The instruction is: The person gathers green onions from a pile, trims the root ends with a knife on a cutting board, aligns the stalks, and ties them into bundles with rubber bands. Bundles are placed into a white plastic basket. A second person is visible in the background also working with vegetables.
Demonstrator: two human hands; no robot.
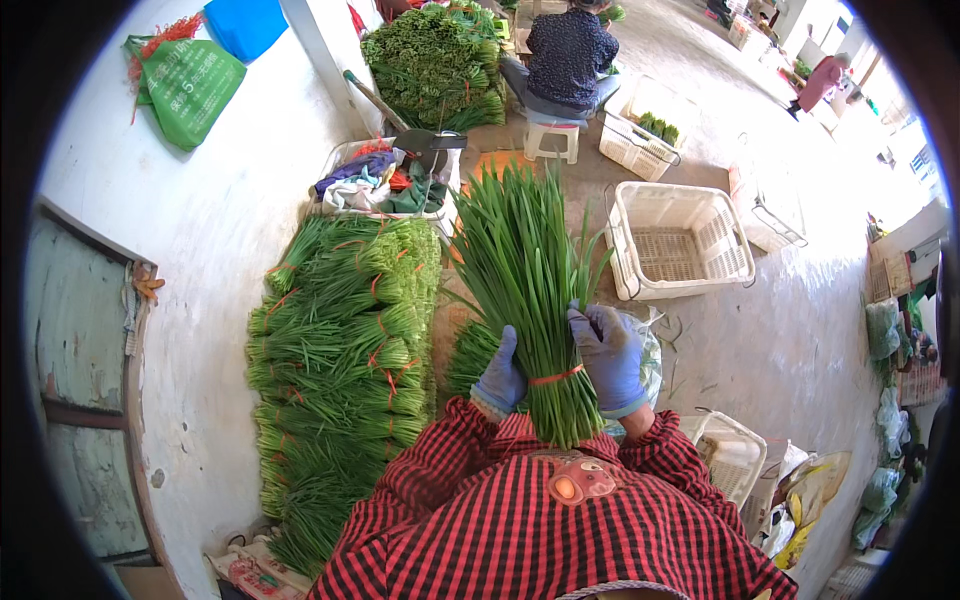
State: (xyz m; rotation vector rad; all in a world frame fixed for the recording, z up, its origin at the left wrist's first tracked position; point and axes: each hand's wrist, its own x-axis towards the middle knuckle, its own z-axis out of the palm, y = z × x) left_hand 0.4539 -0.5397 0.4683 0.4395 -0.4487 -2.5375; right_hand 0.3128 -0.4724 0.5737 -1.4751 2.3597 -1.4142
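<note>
A tied bunch of garlic chives point(536, 300) is in front of my chest, its leaves fanning away from me and its cut ends close to my shirt. A red band point(555, 376) wraps its lower part. My left hand point(501, 375), in a blue glove, holds the bunch from the left, thumb up and the other fingers hidden beneath. On the right side, my right hand point(611, 352), gloved alike, has bent fingers pinching at the leaves just above the band. Below the bunch, more loose-looking green leaves point(476, 356) show partly behind my left hand.
Stacked banded chive bunches point(345, 375) line the wall at left. Beyond them stands a crate of cloths point(360, 184). A white plastic crate point(679, 240) sits ahead right, another crate point(727, 454) by my right elbow. A person point(570, 60) sits on a stool ahead.
</note>
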